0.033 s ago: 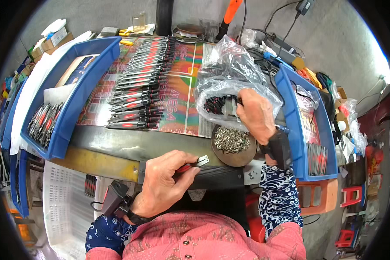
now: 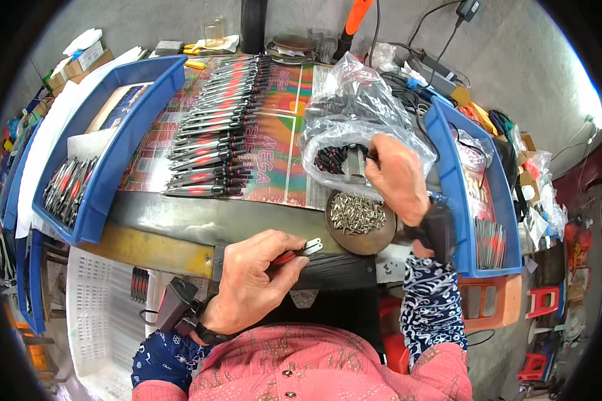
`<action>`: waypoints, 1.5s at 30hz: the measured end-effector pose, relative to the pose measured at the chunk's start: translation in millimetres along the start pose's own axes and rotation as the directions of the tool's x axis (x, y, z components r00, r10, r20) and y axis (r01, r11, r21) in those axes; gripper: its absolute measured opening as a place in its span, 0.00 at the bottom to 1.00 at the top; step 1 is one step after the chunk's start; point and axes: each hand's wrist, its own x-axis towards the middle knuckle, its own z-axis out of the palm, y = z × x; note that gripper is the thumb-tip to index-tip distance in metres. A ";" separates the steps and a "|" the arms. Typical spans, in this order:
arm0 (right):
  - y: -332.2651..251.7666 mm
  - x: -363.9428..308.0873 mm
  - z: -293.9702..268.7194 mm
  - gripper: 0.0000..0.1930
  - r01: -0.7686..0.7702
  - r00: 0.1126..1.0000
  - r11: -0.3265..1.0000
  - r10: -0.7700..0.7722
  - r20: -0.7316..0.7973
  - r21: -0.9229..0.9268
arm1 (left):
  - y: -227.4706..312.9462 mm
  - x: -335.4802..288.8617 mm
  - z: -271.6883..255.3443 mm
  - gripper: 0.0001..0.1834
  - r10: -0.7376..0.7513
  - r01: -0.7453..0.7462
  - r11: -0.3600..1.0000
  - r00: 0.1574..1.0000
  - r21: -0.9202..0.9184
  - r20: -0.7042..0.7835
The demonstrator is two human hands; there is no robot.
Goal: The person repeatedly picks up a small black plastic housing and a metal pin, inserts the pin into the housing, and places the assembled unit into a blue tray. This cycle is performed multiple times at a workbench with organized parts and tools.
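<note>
My left hand [image 2: 255,279] is closed round a red-and-black handle [image 2: 284,258]; two flat silver ends [image 2: 312,247] with small holes stick out past the fingers. At the right side of an open clear plastic bag [image 2: 320,142], the fingers of my right hand [image 2: 400,179] are pinched together at its mouth. Whatever they grip is too hidden to name. Small black parts [image 2: 332,159] lie inside the bag. Just below the bag, a round brown dish [image 2: 361,246] holds a heap of small metal pins [image 2: 356,214].
A long row of red, black and silver handles [image 2: 211,137] covers the table's middle. Blue trays flank it: the left tray [image 2: 99,207] holds a pile of similar pieces, the right tray [image 2: 471,257] thin slim pieces. A white basket [image 2: 100,301] stands below the table's left edge.
My right hand and wrist have shifted very slightly at the bag's mouth. My left hand keeps its grip on the handle in nearly the same place.
</note>
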 end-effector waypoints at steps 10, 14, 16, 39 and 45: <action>-83.5 -89.0 -56.5 0.08 -0.349 0.932 0.595 0.300 0.202 0.724 | 20.7 -12.9 4.2 0.11 0.068 -0.069 0.997 0.994 0.018 0.081; -95.6 -107.7 -53.6 0.11 -0.311 0.936 0.403 0.285 0.205 0.861 | 26.4 -18.1 9.4 0.12 0.125 -0.129 0.991 0.988 0.040 0.087; -98.1 -114.7 -54.6 0.10 -0.362 0.914 0.352 0.316 0.255 0.863 | 30.2 -22.0 11.8 0.12 0.102 -0.106 0.994 0.990 0.031 0.097; -100.5 -131.2 -49.3 0.08 -0.424 0.845 0.143 0.418 0.333 0.895 | 28.9 -23.6 20.7 0.13 0.150 -0.165 0.982 0.978 0.097 0.141; -98.3 -126.0 -47.9 0.08 -0.441 0.847 0.124 0.384 0.367 0.889 | 25.5 -21.9 18.6 0.13 0.176 -0.187 0.978 0.977 0.087 0.122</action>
